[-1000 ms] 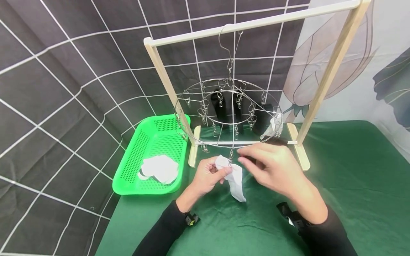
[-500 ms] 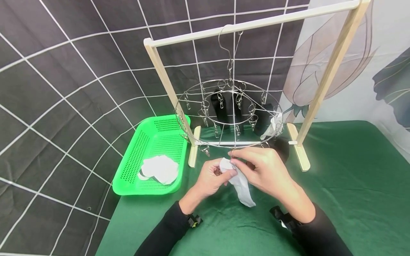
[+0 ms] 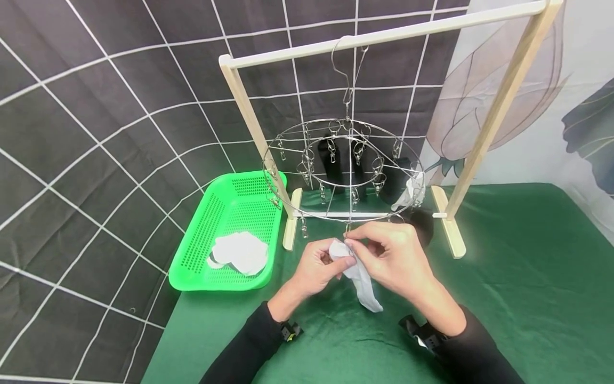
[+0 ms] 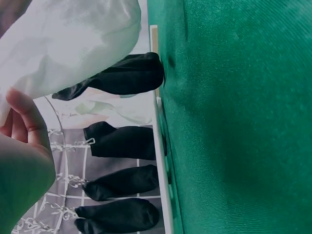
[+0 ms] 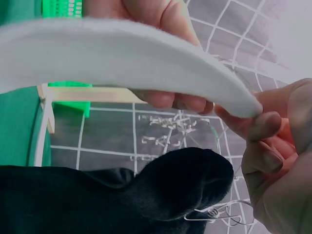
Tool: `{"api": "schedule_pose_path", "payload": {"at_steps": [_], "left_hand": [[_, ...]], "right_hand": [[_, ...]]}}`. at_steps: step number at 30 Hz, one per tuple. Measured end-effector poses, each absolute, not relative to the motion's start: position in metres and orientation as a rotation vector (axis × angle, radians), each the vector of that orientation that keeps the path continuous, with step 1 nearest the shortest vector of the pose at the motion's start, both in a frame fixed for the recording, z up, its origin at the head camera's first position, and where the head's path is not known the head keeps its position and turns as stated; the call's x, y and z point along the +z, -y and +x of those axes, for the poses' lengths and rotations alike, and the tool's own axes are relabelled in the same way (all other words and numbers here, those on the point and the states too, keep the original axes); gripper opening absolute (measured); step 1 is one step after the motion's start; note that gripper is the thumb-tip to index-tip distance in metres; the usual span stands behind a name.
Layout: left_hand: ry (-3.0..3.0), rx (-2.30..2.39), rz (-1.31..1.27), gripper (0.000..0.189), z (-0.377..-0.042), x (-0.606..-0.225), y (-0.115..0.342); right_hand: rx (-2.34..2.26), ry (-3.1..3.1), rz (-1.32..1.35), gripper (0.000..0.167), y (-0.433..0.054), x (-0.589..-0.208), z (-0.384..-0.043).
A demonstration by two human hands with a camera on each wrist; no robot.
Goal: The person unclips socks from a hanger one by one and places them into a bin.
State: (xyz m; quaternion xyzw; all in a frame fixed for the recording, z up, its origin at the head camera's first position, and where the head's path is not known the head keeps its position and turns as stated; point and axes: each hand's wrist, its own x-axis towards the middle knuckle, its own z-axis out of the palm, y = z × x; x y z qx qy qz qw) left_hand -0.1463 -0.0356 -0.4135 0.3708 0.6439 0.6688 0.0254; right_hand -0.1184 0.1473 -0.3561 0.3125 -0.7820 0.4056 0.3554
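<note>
A white sock (image 3: 363, 290) hangs down in front of the round wire drying hanger (image 3: 307, 216). My left hand (image 3: 316, 269) pinches its upper end between thumb and fingers. My right hand (image 3: 395, 256) holds a small metal clip (image 3: 348, 227) at the sock's top edge, thumb and index finger together; the clip's jaws are hidden behind those fingers. In the right wrist view the sock (image 5: 112, 58) stretches across to the right fingertips (image 5: 265, 126). It fills the upper left of the left wrist view, over the left thumb (image 4: 27, 109).
Several black socks (image 4: 122, 180) and another white sock (image 3: 413, 189) hang from the hanger, among loose clips (image 3: 304, 228). A wooden rack (image 3: 384, 37) carries it above the green cloth (image 3: 518, 298). On the left, a green basket (image 3: 192, 256) holds white socks (image 3: 244, 253).
My right hand has moved left and closed its thumb and index finger on the clip. The sock and left hand have shifted slightly right.
</note>
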Motion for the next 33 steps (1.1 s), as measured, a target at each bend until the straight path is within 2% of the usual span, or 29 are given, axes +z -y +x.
{"api": "schedule_pose_path", "payload": {"at_steps": [9,16,19,25,29,33], "left_hand": [[-2.110,1.958,1.037,0.004,-0.143,-0.414,0.049],[-2.159,2.163,0.854,0.008,-0.166,-0.417,0.100],[-2.261,2.287,0.550,0.005,-0.177,-0.417,0.131],[-2.483,2.404,-0.127,0.018,-0.192,-0.403,0.190],[-2.542,2.277,-0.413,0.027,-0.200,-0.401,0.217],[-2.599,2.046,-0.595,0.036,-0.202,-0.406,0.236]], "right_hand": [[1.057,1.912,0.805,0.017,-0.144,-0.347,-0.115],[1.059,1.868,0.833,0.018,-0.139,-0.330,-0.108],[1.058,1.849,0.855,0.020,-0.138,-0.330,-0.107],[1.047,1.863,0.868,0.019,-0.137,-0.329,-0.107],[1.040,1.871,0.864,0.019,-0.137,-0.330,-0.107],[1.031,1.890,0.854,0.018,-0.139,-0.341,-0.113]]}}
